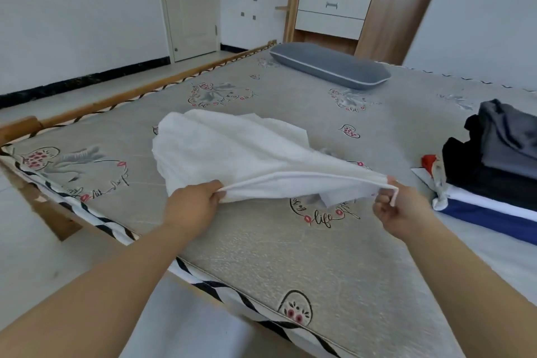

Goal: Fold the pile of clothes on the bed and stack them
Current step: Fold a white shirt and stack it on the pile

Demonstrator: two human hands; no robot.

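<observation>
A white garment (232,151) is stretched above the grey patterned mattress (290,256). My left hand (193,206) grips its near edge at the left. My right hand (399,208) pinches the same edge at the right, so the hem runs taut between both hands. The far part of the garment billows up and hangs loosely over the bed. At the right edge of the view lies a stack of clothes (499,160): grey and black pieces on top, white and blue ones underneath, with a small red item beside it.
A grey pillow (329,65) lies at the head of the bed. The wooden bed frame (20,128) runs along the left side, with floor beyond it. A door (190,3) and a wooden cabinet with white drawers (332,13) stand at the far wall.
</observation>
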